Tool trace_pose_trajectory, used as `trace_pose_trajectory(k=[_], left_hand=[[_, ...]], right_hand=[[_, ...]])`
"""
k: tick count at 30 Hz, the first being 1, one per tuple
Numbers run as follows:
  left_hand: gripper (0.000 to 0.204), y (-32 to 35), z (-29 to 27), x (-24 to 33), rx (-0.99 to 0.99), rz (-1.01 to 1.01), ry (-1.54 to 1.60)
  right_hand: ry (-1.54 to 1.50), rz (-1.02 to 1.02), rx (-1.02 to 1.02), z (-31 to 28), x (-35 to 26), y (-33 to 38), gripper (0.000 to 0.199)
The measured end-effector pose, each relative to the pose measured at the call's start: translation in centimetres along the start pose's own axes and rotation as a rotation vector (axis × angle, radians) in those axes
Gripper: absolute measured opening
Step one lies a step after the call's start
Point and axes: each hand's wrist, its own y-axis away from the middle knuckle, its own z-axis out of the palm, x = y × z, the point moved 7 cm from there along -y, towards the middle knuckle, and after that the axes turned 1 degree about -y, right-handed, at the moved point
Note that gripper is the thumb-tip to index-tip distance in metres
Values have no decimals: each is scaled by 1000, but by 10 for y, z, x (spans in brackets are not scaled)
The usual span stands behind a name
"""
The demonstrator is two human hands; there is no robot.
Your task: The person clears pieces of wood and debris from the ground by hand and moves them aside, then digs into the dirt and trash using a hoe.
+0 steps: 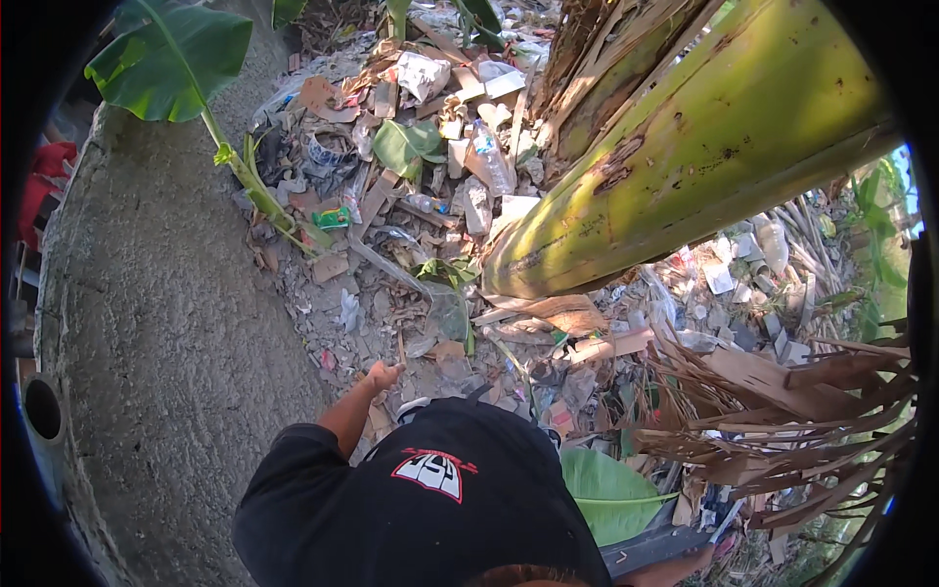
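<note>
Near the grey concrete wall point(166, 323), the left hand point(381, 376), fingers curled and empty as far as I can tell, reaches into the heap of torn cardboard and plastic litter point(421, 196); sharp scraps could cut it, the right hand unseen.

Yellow-green banana trunk point(704, 147) with brown blotches at two o'clock; black shirt point(430, 509) bearing a red-and-white emblem at six; grey concrete wall point(166, 323) at nine.
</note>
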Motion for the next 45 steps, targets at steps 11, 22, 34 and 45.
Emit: trace_pose_trajectory(k=[11,22,34,45], left_hand=[[46,45,-45,-11,205,-60,94],[44,29,-33,-66,602,-42,308],[74,-335,-197,96,971,455,-357],[76,-552,-281,160,1011,330,-616]], right_hand=[[284,-1279,-879,385,-34,507,54],[129,-1747,-383,419,-207,659,119],[395,-1448,-473,490,-168,656,101],[716,-1405,-349,536,-148,632,86]])
